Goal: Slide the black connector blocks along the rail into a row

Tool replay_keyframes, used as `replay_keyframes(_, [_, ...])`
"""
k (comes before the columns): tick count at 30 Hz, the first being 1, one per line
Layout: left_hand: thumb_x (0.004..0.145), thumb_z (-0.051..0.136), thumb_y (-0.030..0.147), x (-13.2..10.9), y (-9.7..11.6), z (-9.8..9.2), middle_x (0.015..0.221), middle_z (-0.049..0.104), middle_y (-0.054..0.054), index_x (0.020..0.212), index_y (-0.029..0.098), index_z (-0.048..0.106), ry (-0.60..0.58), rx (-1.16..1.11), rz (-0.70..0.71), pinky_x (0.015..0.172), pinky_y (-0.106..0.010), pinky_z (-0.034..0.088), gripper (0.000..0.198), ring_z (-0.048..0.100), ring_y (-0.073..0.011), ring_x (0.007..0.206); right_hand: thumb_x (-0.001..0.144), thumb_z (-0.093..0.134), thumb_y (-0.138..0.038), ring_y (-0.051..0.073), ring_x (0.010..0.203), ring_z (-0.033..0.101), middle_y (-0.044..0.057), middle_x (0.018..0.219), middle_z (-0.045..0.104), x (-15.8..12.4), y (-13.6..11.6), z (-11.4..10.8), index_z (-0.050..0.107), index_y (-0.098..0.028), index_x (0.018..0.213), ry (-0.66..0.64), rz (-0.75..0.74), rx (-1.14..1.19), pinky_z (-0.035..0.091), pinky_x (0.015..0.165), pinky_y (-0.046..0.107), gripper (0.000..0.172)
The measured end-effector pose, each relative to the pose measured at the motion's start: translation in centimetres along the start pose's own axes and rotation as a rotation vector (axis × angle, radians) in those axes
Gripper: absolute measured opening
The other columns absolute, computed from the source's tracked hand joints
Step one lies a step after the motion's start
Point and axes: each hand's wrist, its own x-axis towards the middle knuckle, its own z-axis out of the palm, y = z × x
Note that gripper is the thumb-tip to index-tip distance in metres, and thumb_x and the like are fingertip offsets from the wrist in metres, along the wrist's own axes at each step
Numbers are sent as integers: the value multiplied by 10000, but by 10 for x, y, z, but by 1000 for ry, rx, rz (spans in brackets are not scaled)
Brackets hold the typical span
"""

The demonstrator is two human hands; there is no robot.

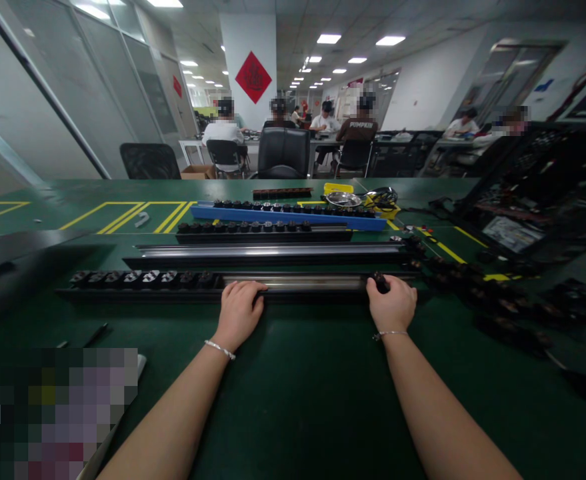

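Observation:
A long black track rail (293, 293) with a bare metal channel lies across the table in front of me. Several black socket modules (150, 279) sit side by side in its left part. Just right of that row, my left hand (240, 305) grips the rail, fingers over the top and thumb at the near side. My right hand (393, 300) pinches a small black socket module (380, 281) at the right part of the channel. Its underside is hidden, so I cannot tell whether it is seated in the channel.
Behind lie another bare rail (273, 252), a shorter filled rail (263, 233) and a blue rail (287, 217). Loose black modules (483, 287) pile up at right, near a black open-framed case (537, 193). A metal dish (343, 199) stands far back. People (357, 127) sit beyond.

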Motion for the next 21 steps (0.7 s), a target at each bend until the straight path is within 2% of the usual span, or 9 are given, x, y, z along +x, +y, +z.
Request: replay_keyframes(21, [810, 486, 197, 0, 0, 1, 1009, 673, -16, 986, 255, 581, 9, 6, 3, 994, -414, 296, 209, 571, -196, 1023, 699, 531, -387, 260, 922, 536, 111, 922, 643, 5, 9, -1, 607, -162, 801, 44, 53, -9, 286, 963, 460, 258])
